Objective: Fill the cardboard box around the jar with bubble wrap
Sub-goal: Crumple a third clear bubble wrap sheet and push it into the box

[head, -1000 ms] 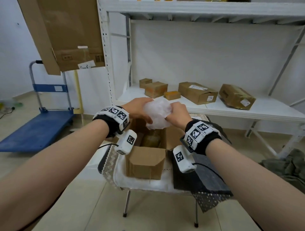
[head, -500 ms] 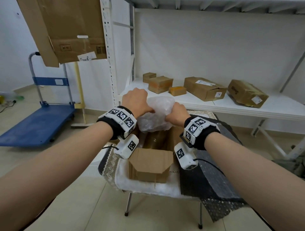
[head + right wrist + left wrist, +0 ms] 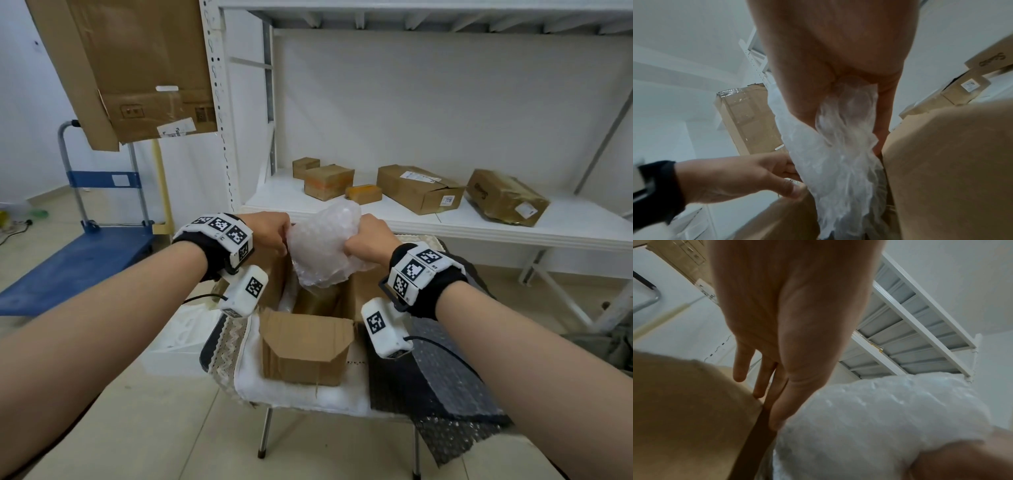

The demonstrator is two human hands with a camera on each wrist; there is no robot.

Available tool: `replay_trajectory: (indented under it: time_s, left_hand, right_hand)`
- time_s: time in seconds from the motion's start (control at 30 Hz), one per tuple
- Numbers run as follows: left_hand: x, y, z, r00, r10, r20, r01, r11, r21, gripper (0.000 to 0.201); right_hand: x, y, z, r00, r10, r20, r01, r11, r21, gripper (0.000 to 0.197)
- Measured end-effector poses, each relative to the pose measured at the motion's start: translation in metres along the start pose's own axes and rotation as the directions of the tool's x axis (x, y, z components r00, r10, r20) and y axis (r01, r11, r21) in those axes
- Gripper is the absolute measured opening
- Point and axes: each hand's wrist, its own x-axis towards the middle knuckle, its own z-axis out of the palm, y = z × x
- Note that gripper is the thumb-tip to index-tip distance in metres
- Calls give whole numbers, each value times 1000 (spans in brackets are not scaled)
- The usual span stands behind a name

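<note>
An open cardboard box [image 3: 305, 353] stands on a small table. A brownish jar [image 3: 317, 299] shows dimly inside, mostly hidden by the wad above it. A crumpled wad of clear bubble wrap [image 3: 323, 246] hangs over the opening, its lower end inside the box. My right hand [image 3: 366, 240] grips the wad from the right, with wrap bunched in its palm [image 3: 849, 91]. My left hand [image 3: 272, 233] is at the wad's left side. In the left wrist view it [image 3: 767, 408] pinches the box's left flap [image 3: 684, 410], thumb against the wrap [image 3: 879, 426].
A white cloth [image 3: 301, 397] and a dark bubble sheet [image 3: 445, 387] cover the table. Behind it a white shelf [image 3: 479, 226] holds several cardboard boxes [image 3: 419, 186]. A blue trolley [image 3: 68, 267] stands on the left, with flattened cardboard [image 3: 137, 68] above it.
The wad has come down into the box's opening. My left hand has slid from the top of the wad to its left side, at the flap.
</note>
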Motion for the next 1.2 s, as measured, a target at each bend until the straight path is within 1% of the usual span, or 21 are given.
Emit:
replay_trajectory:
  time_s: [0.07,0.13,0.2,0.23,0.3,0.37,0.43,0.47,0.53,0.57,0.67,0.73,0.8,0.93,1.03,1.1,1.2]
  left_hand:
    - [3,-4,0,1000,15,-18,-16,1000,-21,30]
    - [6,-7,0,999,16,-33,-18,999,-51,43]
    - [10,-9,0,999,48,-13,-49,995,-89,59]
    - [12,-8,1,998,70,9,-69,994,-88,67]
    - [17,-7,2,995,82,61,-81,996,-22,80]
    - [22,-4,5,995,50,91,-54,997,48,82]
    - [29,-1,8,994,53,99,-59,997,54,73]
    - [32,-2,10,993,43,107,-50,996,67,73]
    - [37,-6,13,993,-5,119,-10,992,128,88]
    - [39,-9,15,993,-21,115,5,990,140,93]
    - [44,-17,19,996,-16,84,10,997,76,92]
    - [42,-19,19,999,-12,52,8,998,66,87]
    - [39,-18,15,999,-10,34,8,998,66,85]
    - [27,-8,-9,1000,6,10,-7,999,52,81]
    - [13,7,-19,998,3,55,-5,999,34,80]
    - [4,20,-13,996,6,94,-10,999,43,81]
    - [-10,38,7,995,34,98,-43,995,85,83]
  right_hand:
    - [-1,1,0,1000,-5,6,5,1000,17,16]
    - [-2,2,1,1000,12,-1,-12,999,49,18]
    - [0,6,1,999,37,15,-37,998,46,22]
    - [0,9,1,998,52,38,-54,997,56,27]
    - [1,16,4,990,92,103,-101,991,85,38]
    - [3,25,8,977,120,176,-139,985,98,42]
    - [1,28,13,954,143,264,-178,978,111,42]
    - [-1,28,16,940,141,311,-182,978,105,39]
    - [-3,27,20,914,136,383,-183,979,91,32]
    - [-3,27,23,907,145,395,-204,973,111,30]
    - [-3,26,30,916,147,374,-232,953,193,34]
    - [-4,25,32,939,133,318,-213,949,234,37]
    - [-7,23,29,956,123,265,-198,939,280,37]
    - [-16,17,10,977,86,194,-147,932,331,35]
    - [-36,17,-8,973,96,208,-162,932,324,34]
    - [-53,23,-16,968,112,225,-182,930,319,35]
    - [-79,35,-19,956,137,261,-217,925,311,39]
